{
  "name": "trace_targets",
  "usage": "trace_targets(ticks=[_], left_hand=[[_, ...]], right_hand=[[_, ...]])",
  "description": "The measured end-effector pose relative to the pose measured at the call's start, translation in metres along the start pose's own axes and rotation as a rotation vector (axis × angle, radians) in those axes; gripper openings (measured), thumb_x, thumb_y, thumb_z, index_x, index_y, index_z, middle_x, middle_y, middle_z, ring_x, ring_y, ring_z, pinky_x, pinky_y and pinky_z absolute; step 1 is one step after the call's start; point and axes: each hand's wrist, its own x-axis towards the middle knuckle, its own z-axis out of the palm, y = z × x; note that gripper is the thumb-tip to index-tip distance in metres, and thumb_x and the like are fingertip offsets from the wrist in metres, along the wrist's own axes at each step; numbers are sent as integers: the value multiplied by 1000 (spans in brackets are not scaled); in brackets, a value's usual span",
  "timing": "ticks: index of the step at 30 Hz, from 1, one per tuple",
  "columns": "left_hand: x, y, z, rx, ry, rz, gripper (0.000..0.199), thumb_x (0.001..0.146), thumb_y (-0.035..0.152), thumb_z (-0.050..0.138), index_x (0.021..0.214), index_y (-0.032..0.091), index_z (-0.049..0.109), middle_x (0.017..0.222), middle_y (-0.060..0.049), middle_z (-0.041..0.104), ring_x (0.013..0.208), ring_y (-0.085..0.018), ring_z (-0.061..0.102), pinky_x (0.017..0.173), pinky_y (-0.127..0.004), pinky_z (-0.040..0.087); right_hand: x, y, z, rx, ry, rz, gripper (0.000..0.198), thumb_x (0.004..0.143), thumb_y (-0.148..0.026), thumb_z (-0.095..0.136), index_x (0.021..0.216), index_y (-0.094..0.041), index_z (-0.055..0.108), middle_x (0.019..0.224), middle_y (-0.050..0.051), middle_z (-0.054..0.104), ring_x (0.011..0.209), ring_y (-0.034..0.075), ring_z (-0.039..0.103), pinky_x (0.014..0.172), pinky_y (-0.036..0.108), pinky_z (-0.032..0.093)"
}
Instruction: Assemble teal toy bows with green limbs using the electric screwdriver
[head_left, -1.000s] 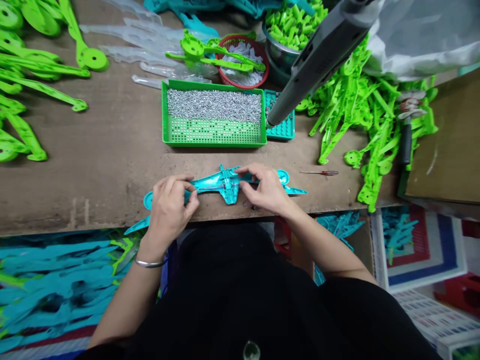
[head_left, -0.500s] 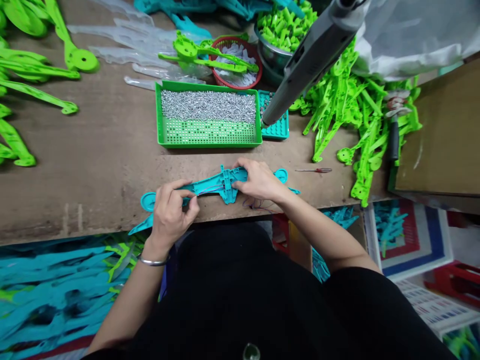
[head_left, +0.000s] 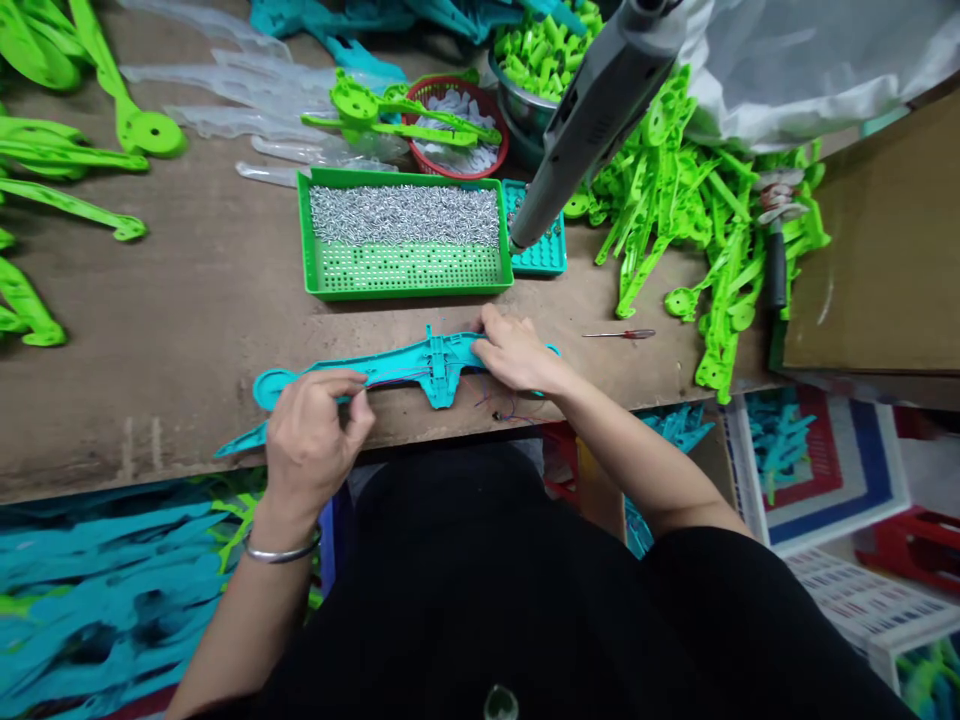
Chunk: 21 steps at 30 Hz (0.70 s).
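Note:
A long teal plastic shell half (head_left: 390, 363) lies along the table's front edge, with a round end at its left and a cross-shaped part near its middle. Thin wires (head_left: 401, 379) run inside it, and their loose ends trail onto the table to the right of the cross part. My left hand (head_left: 311, 440) is over the shell's left part, thumb and forefinger pinched on the wires. Gripping the shell just right of the cross part is my right hand (head_left: 517, 350), which covers much of that end.
Beyond the shell stands a green perforated tray (head_left: 409, 292) of metal screws, beside a small teal tray (head_left: 551, 268). A grey tool (head_left: 577, 130) hangs over them. To the right lie a screwdriver (head_left: 622, 334) and a heap of lime-green parts (head_left: 660, 200). A cardboard box (head_left: 877, 250) stands far right.
My left hand has moved left along the shell with the wires in its pinch. My right hand has slid slightly right, away from the cross part. The whole view has shifted a little.

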Motion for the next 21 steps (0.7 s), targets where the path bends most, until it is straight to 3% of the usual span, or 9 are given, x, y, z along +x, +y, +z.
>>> trace_targets(ticks=[3, 6, 11, 15, 18, 19, 21], left_hand=[[4, 9, -1, -50, -17, 1, 18, 85, 9, 62, 98, 18, 54, 89, -7, 70, 82, -19, 68, 73, -31, 54], [14, 22, 2, -120, 48, -53, 18, 86, 9, 61, 101, 18, 55, 90, -6, 69, 84, -16, 69, 74, -26, 55], [30, 39, 11, -218, 19, 112, 25, 84, 3, 62, 103, 18, 56, 94, -5, 71, 91, -16, 70, 82, -27, 57], [34, 41, 18, -389, 32, -95, 22, 86, 4, 59, 102, 19, 59, 94, -3, 73, 89, -13, 72, 78, -24, 59], [32, 37, 20, -555, -84, -65, 21, 86, 5, 59, 100, 21, 62, 95, -3, 74, 90, -14, 72, 79, -27, 59], [29, 34, 20, -600, -80, -79, 19, 86, 6, 59, 98, 21, 62, 95, -2, 74, 90, -15, 73, 80, -28, 60], [22, 28, 19, -639, 49, -277, 13, 88, 10, 59, 96, 20, 61, 92, -3, 74, 86, -16, 73, 79, -31, 61]], right_hand=[[-1, -1, 2, 19, -27, -50, 21, 86, -24, 40, 99, -18, 54, 108, 11, 67, 106, 30, 58, 94, 49, 38], [-1, -1, 1, 40, -34, -81, 16, 88, -25, 43, 97, -20, 56, 107, 9, 67, 107, 29, 57, 94, 48, 37], [2, 0, -1, 61, -32, -89, 15, 87, -24, 45, 95, -20, 57, 104, 8, 68, 105, 28, 58, 92, 45, 36], [5, 1, 1, 63, -37, -79, 16, 86, -23, 45, 95, -20, 58, 106, 8, 69, 106, 28, 59, 92, 44, 37], [6, 2, 2, 74, -36, -73, 17, 86, -23, 45, 96, -20, 59, 108, 9, 69, 107, 28, 59, 93, 45, 37], [6, 3, 2, 83, -37, -72, 17, 86, -23, 45, 96, -20, 59, 108, 9, 69, 107, 28, 59, 94, 46, 37], [6, 5, 2, 103, -34, -68, 17, 86, -23, 45, 96, -20, 59, 109, 8, 69, 108, 28, 59, 95, 48, 37]])
